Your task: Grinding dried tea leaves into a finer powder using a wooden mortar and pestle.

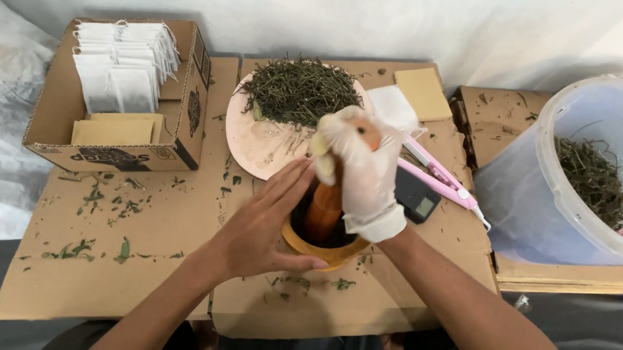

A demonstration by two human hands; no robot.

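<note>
The right hand [361,172], in a white glove, is clenched around an orange wooden pestle [326,207] standing nearly upright in a wooden mortar [323,248] at the centre of the cardboard-covered counter [151,258]. The bare left hand [264,227] lies flat and released, fingers straight, pressed against the mortar's 9 o'clock side. At 12 o'clock a pink plate [261,143] carries dried green herbs. At 10 o'clock a cardboard box [125,92] holds white tea bags and tan envelopes. At 3 o'clock a translucent bucket [546,190] contains more dried herbs.
</note>
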